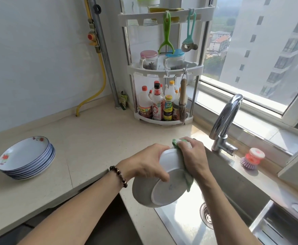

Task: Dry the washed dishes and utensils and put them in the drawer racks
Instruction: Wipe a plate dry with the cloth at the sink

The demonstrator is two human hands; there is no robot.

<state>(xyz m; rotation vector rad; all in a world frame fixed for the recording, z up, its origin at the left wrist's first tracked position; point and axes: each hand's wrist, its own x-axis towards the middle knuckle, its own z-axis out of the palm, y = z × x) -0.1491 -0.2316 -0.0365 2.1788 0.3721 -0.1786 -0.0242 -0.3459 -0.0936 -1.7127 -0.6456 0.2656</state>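
Note:
A white bowl is held tilted above the left edge of the steel sink, its underside facing me. My left hand grips the bowl's rim from the left, thumb on the base. My right hand holds a green and white cloth pressed against the bowl's right side. A stack of several flower-patterned plates rests on the counter at the far left.
A chrome faucet rises behind the sink, with a pink and purple dish brush on the ledge beside it. A white corner rack holds sauce bottles, jars and hanging peelers. A yellow gas hose runs down the wall.

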